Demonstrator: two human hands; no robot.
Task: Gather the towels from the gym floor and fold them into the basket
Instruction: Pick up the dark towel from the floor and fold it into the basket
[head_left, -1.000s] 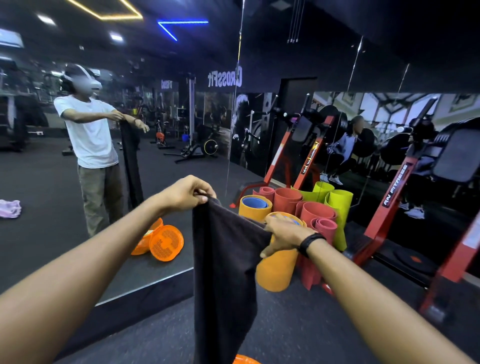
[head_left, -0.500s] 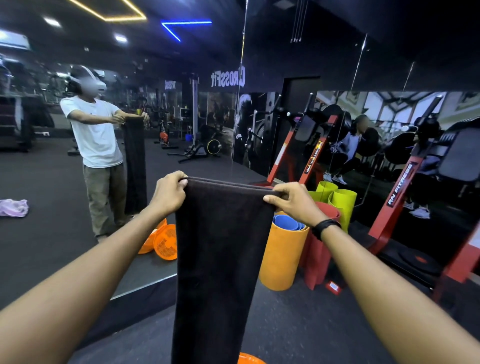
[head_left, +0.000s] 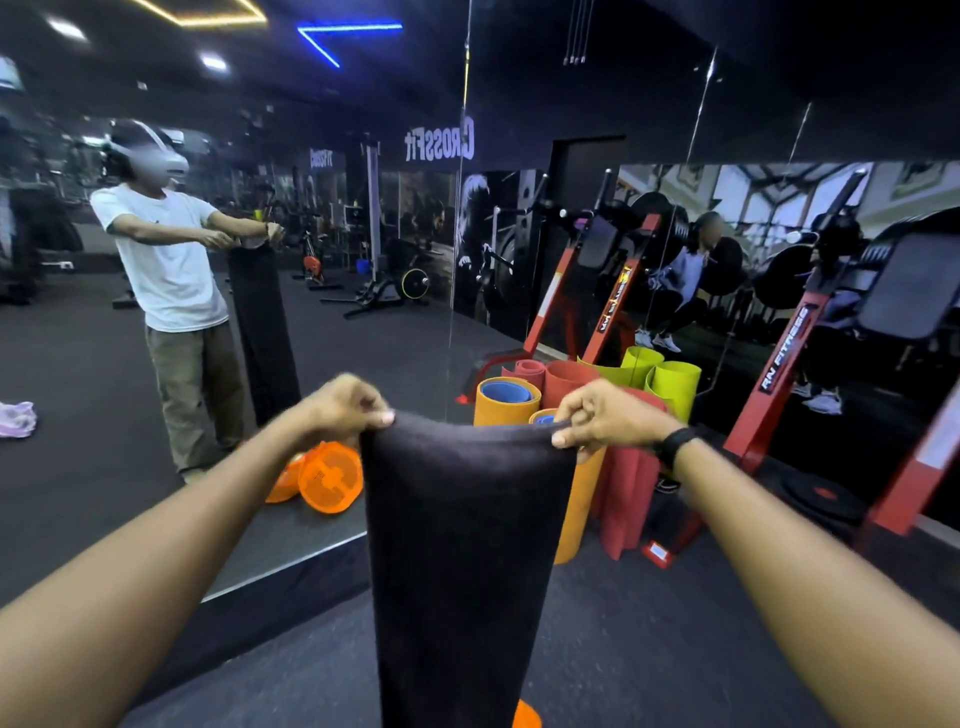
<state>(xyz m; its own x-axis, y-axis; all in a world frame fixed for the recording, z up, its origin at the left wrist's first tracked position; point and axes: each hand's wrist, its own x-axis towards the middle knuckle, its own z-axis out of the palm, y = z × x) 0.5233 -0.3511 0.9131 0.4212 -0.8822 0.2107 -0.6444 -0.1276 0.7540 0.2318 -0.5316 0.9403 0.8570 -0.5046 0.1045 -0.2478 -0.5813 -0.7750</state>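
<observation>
Fig.: my left hand (head_left: 345, 408) & right hand (head_left: 602, 415) each pinched a top corner of the dark towel (head_left: 462, 545), hung lengthwise before me; best kept level, edges matched, for folding.

A person holds up a dark towel (head_left: 462, 545) at arm's length in a dim gym, the left hand (head_left: 340, 408) and right hand (head_left: 602, 415) each pinching a top corner so the cloth hangs straight down toward the black floor (head_left: 649, 649). Just behind the towel stand rolled exercise mats (head_left: 623, 395) in orange, red and lime, against a wall mirror (head_left: 208, 364). The mirror, at left, reflects the person in a white T-shirt holding the towel, an orange basket (head_left: 330, 478) lying on its side, and a pale pink cloth (head_left: 16, 418) at far left. Red-framed machines (head_left: 769, 395) stand at right.
</observation>
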